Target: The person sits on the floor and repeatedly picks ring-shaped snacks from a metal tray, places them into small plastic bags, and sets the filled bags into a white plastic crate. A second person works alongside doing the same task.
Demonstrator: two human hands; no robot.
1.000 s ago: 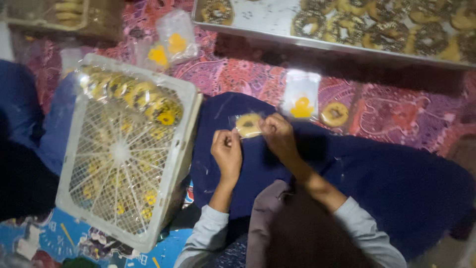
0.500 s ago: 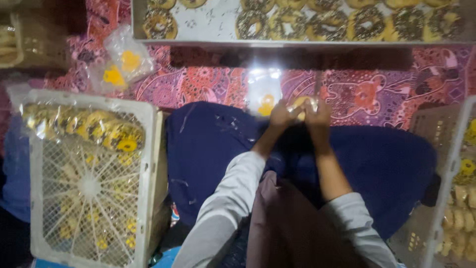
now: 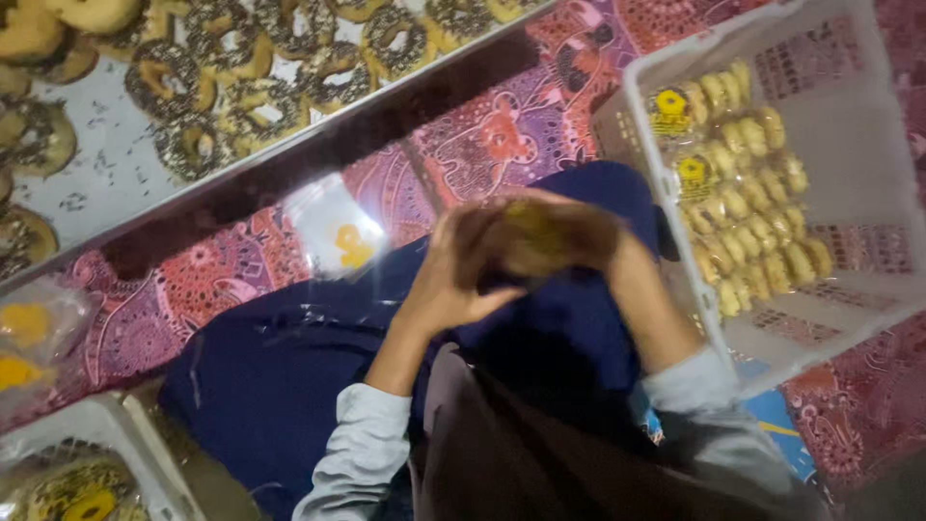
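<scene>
A clear plastic bag [image 3: 333,232] with a yellow round label is seen lying flat on the patterned cloth, left of centre. More clear bags [image 3: 34,338] with yellow labels are piled at the far left edge. Two yellow round labels [image 3: 670,103] are seen on wrapped rows in the white crate [image 3: 849,289] at right.

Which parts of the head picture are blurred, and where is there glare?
Head view: both hands, left hand and right hand, are motion-smeared; the clear bag shines with glare; the white crate is washed pale; the doughnut tray stays fairly sharp.
</scene>
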